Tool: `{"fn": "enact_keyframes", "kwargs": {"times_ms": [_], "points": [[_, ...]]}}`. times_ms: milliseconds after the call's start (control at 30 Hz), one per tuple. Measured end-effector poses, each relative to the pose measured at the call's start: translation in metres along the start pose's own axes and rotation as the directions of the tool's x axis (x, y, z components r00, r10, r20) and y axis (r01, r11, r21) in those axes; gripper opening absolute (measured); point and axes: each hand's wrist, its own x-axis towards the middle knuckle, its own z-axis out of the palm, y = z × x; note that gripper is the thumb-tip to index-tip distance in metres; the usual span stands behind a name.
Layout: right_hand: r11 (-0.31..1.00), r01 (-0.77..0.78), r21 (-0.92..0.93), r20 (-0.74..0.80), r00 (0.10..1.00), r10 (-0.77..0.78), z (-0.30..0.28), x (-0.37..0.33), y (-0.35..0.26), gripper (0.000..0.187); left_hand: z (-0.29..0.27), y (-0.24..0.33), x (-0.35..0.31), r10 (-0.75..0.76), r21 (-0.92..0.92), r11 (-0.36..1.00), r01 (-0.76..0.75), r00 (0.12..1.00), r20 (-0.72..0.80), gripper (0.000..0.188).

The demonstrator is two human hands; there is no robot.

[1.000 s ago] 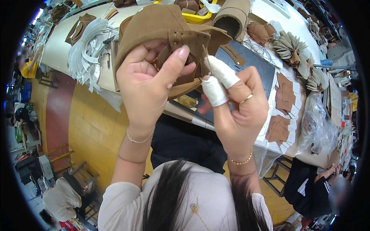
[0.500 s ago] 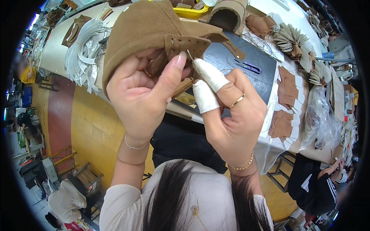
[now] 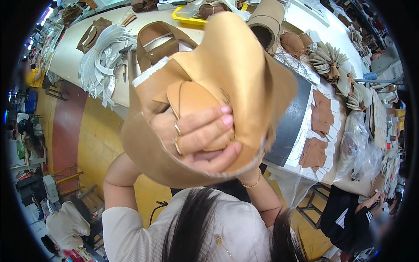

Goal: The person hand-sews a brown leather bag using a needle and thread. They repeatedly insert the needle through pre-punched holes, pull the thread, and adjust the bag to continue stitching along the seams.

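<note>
Held up at the table's (image 3: 65, 52) near edge, a leather piece (image 3: 238, 78) rests in a worker's left hand (image 3: 200, 135), fingers curled tightly within its tan folds. The right hand is hidden behind, its grip impossible to tell. White strips (image 3: 102, 65) lie far left; a black mat (image 3: 288, 131) lies right.
</note>
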Motion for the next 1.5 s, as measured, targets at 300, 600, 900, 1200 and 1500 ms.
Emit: {"fn": "enact_keyframes", "kwargs": {"times_ms": [300, 600, 900, 1200, 1500], "points": [[0.988, -0.089, 0.129, -0.004, 0.996, 0.091, 0.002, 0.000, 0.001, 0.029, -0.007, 0.008, -0.008, 0.098, -0.039, 0.995, -0.097, 0.995, 0.033, 0.044], [0.960, -0.215, 0.182, 0.035, 0.977, 0.212, -0.007, 0.017, -0.013, 0.029, -0.009, 0.008, -0.012, 0.113, -0.156, 0.981, -0.119, 0.993, -0.046, 0.041], [0.945, -0.261, 0.197, 0.061, 0.965, 0.254, -0.016, 0.020, -0.021, 0.028, -0.003, 0.011, -0.011, 0.101, -0.216, 0.967, -0.133, 0.983, -0.151, 0.039], [0.943, -0.282, 0.177, 0.084, 0.959, 0.271, -0.024, 0.022, -0.026, 0.027, -0.003, 0.013, -0.015, 0.145, -0.229, 0.957, -0.178, 0.978, -0.153, 0.033], [0.944, -0.287, 0.164, 0.089, 0.957, 0.276, -0.025, 0.021, -0.029, 0.026, -0.011, 0.017, -0.021, 0.070, -0.260, 0.962, -0.085, 0.995, -0.065, 0.048]]}}
